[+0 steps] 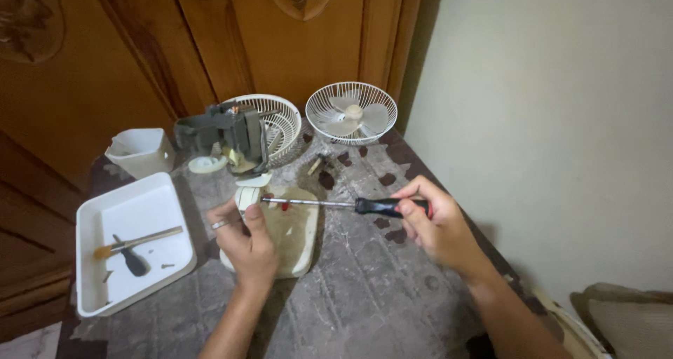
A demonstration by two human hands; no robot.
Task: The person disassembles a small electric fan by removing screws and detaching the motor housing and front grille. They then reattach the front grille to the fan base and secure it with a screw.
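Observation:
My right hand [438,222] grips the black handle of a screwdriver [329,204], whose metal shaft points left. Its tip meets a cream plastic fan base [291,229] lying on the stone-patterned table [371,289]. My left hand [245,241], a ring on one finger, holds the upper neck of that base steady, thumb on top. Just behind the base stands a grey fan motor housing [224,129].
A white tray [133,212] at left holds a brush and a small dark tool. A white cup [142,151] stands behind it. Two white fan grilles [280,117], one with blades [352,112], lean at the back by a wooden door. A wall runs along the right.

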